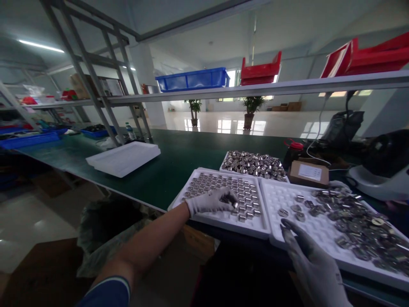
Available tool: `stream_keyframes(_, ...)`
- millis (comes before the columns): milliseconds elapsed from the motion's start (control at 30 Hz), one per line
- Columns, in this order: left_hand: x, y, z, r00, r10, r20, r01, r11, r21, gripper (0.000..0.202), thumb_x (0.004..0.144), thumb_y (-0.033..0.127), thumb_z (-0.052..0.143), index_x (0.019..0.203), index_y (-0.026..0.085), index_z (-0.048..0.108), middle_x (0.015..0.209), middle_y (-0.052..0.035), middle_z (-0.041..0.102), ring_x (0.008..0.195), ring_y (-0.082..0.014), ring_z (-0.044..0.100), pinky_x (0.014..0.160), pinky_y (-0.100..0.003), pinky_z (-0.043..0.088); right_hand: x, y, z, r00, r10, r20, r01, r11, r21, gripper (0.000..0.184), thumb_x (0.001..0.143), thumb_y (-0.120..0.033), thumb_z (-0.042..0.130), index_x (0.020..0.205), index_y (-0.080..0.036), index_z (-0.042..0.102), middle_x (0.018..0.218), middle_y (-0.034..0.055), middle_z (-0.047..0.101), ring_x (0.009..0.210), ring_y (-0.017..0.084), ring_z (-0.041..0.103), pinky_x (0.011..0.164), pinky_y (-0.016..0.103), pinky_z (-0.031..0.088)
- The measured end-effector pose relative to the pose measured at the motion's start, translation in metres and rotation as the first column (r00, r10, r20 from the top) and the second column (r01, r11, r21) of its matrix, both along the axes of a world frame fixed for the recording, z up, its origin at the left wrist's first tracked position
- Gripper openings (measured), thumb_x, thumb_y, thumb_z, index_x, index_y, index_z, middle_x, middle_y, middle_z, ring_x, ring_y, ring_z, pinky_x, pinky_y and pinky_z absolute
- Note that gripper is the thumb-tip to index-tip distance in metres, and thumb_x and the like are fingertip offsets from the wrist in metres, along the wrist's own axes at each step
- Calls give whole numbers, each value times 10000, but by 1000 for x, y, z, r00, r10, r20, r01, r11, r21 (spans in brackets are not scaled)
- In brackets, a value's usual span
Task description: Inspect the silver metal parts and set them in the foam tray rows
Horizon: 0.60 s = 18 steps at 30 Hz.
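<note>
My left hand, in a white glove with darkened fingertips, is closed on a small shiny metal cylinder over a white tray. Rows of similar metal cylinders stand in that tray's pockets. My right hand, gloved too, is at the near edge of a second white tray. Its thumb and fingers are apart, and I see nothing between them. A heap of loose metal parts fills the right side of this second tray, while a few lie scattered near my right fingertips.
Behind stands a third tray piled with metal cylinders. Beside it are a small cardboard box and a red-lidded bottle. Stacked white trays sit left on the green table. A shelf with blue and red bins runs overhead.
</note>
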State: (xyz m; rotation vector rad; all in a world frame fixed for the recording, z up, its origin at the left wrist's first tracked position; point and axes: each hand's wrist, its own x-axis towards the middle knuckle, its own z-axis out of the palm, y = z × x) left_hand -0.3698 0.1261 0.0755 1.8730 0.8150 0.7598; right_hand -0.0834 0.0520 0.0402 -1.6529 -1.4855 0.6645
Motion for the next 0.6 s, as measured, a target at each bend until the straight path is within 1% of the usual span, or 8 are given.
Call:
stream_keyframes(100,9,-28,-7,955,85,284,-46,989,-143,354,786,441,719,895,195,489,1095,-77,588,767,-128,599,635,-244,472,-17,-17,-9,983,149,-107,-147,989,25,673,790,-701,529,1189,-198,733,1148,126,763,1184,331,671,1066,470,505)
stream_keyframes(200,28,-65,-16,881,124,458,4,963,-269,376,782,453,690,896,216,421,921,1,576,489,-34,402,430,-175,287,-33,-34,-12,924,315,-215,-308,949,68,607,869,-674,559,1164,-172,728,1074,143,773,1052,280,728,887,322,602)
stream_keyframes(267,41,-86,-21,839,145,525,43,943,-329,359,793,388,663,1067,224,497,787,43,546,446,-38,326,393,-167,234,-39,-43,-11,905,373,-204,-364,928,81,556,913,-638,549,1177,-179,717,1091,144,770,991,245,747,827,256,605)
stream_keyframes(333,52,-101,-24,795,184,579,64,922,-381,478,815,320,624,1271,217,529,689,58,519,427,-52,308,374,-167,210,-41,-50,-9,903,409,-132,-401,912,83,498,955,-595,511,1187,-201,707,1115,132,770,974,220,756,821,217,594)
stream_keyframes(367,55,-106,-25,769,214,602,63,912,-405,494,827,307,608,1305,198,551,656,57,506,421,-56,307,369,-170,203,-42,-53,-8,905,415,-95,-408,909,86,477,971,-579,490,1190,-212,701,1115,123,773,977,212,758,822,202,589)
stream_keyframes(467,65,-116,-27,681,353,641,38,858,-513,387,865,393,596,1128,122,679,622,41,453,450,-58,316,383,-169,204,-46,-59,-7,914,407,-9,-404,910,92,445,988,-564,445,1171,-243,692,1094,91,785,986,201,761,786,174,588)
stream_keyframes(533,71,-120,-29,661,450,601,-5,803,-596,517,906,584,540,996,103,706,600,36,423,464,-61,312,398,-169,198,-52,-63,-8,932,361,41,-363,928,86,442,999,-571,408,1131,-262,694,1013,63,799,942,193,770,729,169,586)
stream_keyframes(600,77,-124,-32,671,546,502,-130,753,-645,707,905,757,438,913,103,708,570,25,441,458,-64,324,411,-176,201,-57,-68,-9,939,328,106,-337,938,86,449,1011,-577,378,1083,-272,700,943,47,803,898,193,776,638,176,566)
